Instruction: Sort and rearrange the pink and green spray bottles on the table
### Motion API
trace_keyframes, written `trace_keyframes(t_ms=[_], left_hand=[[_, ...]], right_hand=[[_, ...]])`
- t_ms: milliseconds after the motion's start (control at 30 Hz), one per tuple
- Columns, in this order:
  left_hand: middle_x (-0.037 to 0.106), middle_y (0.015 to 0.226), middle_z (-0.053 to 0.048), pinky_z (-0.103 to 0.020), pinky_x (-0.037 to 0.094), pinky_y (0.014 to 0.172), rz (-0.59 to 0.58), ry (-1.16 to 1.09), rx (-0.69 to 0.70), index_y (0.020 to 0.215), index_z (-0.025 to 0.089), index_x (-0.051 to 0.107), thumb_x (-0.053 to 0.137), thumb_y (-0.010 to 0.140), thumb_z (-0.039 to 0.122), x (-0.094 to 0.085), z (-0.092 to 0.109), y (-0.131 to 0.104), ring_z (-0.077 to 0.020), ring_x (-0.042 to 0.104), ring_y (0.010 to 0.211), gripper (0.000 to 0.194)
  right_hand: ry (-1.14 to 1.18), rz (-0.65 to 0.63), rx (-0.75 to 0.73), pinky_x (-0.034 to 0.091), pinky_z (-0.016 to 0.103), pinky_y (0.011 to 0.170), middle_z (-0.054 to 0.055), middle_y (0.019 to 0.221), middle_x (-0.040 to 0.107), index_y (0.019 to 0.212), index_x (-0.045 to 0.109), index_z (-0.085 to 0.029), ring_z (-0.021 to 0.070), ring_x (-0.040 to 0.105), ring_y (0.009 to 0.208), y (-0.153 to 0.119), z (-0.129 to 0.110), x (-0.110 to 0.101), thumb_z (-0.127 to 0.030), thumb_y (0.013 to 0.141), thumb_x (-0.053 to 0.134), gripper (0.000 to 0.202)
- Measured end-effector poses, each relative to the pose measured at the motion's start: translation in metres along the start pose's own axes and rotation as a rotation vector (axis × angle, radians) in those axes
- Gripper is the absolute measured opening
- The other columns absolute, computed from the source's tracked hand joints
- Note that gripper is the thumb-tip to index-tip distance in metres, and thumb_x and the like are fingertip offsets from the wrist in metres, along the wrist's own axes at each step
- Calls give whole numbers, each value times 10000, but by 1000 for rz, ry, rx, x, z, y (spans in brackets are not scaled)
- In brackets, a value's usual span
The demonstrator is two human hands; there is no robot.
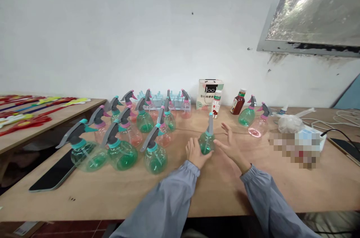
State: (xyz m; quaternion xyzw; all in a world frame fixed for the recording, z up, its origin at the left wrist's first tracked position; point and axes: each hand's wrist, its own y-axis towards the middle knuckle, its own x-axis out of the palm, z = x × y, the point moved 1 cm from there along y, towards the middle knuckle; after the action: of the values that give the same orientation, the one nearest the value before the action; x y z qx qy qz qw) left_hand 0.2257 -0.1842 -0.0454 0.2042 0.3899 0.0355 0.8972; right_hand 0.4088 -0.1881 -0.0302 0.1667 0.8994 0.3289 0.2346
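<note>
A green spray bottle [207, 141] with a grey and teal trigger head stands upright on the table in front of me. My left hand [197, 152] is wrapped round its left side, low on the body. My right hand [230, 144] is just to the right of the same bottle, fingers spread and raised; whether its thumb touches the bottle I cannot tell. To the left, several more spray bottles, green [123, 155] and pink [132, 135], stand in a group. A green one [246, 116] and a pink one [256, 128] stand to the right.
A paper bag [204, 95], a white bottle [216, 107] and a brown sauce bottle [238, 103] stand near the wall. A phone [53, 172] lies front left. At right are a plastic bag [290, 123] and white cables [341, 116]. Colourful items [36, 121] cover the left table.
</note>
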Motion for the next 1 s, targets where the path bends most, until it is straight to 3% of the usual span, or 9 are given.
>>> trace_keyframes(t_ms=[67, 200, 267, 367, 500, 633, 800, 933, 1000], left_hand=[[569, 1104, -102, -448, 453, 949, -22, -8, 38, 1166, 183, 542, 817, 634, 517, 6, 5, -16, -317, 578, 1096, 685], [574, 1082, -91, -459, 454, 963, -39, -168, 158, 1169, 200, 540, 805, 645, 530, 19, 5, -23, -304, 584, 1086, 674], [583, 1111, -93, -441, 451, 995, -2, -329, 141, 1218, 205, 507, 733, 752, 494, 23, 4, -2, -271, 589, 1104, 593], [581, 1204, -128, -438, 430, 1052, 181, -456, -82, 1285, 191, 446, 622, 870, 410, 23, 8, 56, -256, 575, 1174, 501], [436, 1463, -226, -488, 364, 1132, 348, -274, -255, 1426, 165, 334, 690, 821, 291, 13, 16, 142, -325, 402, 1426, 713], [280, 1576, -304, -524, 303, 1179, 368, -191, -331, 1513, 101, 206, 696, 823, 276, 2, 8, 196, -368, 263, 1513, 865], [342, 1546, -320, -514, 341, 1146, 282, -101, -258, 1507, 78, 225, 694, 851, 317, 1, -10, 222, -366, 355, 1461, 841], [496, 1423, -289, -504, 365, 1106, 253, -37, -241, 1458, 68, 330, 623, 893, 271, 2, -15, 219, -370, 471, 1350, 668], [508, 1406, -275, -507, 362, 1100, 257, -25, -242, 1419, 77, 389, 624, 887, 286, 0, -15, 210, -383, 476, 1332, 617]], right_hand=[[99, -36, 12, 379, 526, 1143, 151, 1515, 442, 1449, 386, -256, 299, 457, 1388, 5, -19, 15, -538, 745, 770, 850], [235, -6, 95, 428, 482, 1106, 120, 1386, 594, 1296, 561, -255, 258, 579, 1251, 12, -33, 17, -430, 795, 712, 551], [283, 50, 112, 446, 475, 1087, 104, 1288, 664, 1227, 613, -251, 253, 614, 1199, 13, -32, 10, -386, 786, 689, 468], [387, 96, 154, 480, 461, 1055, 69, 1163, 722, 1176, 643, -262, 250, 643, 1156, 14, -32, -1, -370, 760, 674, 430], [652, -6, 308, 548, 442, 950, 61, 1015, 760, 1047, 687, -253, 268, 686, 1078, 11, -45, -5, -401, 748, 655, 334], [813, -124, 444, 563, 423, 897, 68, 927, 763, 937, 705, -231, 283, 704, 1039, 6, -77, -1, -408, 726, 711, 275], [887, -228, 436, 569, 398, 845, 62, 864, 746, 881, 696, -225, 267, 715, 966, 3, -111, 9, -499, 757, 730, 302], [864, -123, 485, 573, 382, 810, 43, 747, 715, 766, 675, -225, 254, 713, 881, 1, -114, 14, -529, 761, 730, 309], [896, -164, 495, 570, 380, 808, 38, 737, 711, 761, 675, -228, 253, 710, 869, 1, -112, 15, -525, 748, 740, 304]])
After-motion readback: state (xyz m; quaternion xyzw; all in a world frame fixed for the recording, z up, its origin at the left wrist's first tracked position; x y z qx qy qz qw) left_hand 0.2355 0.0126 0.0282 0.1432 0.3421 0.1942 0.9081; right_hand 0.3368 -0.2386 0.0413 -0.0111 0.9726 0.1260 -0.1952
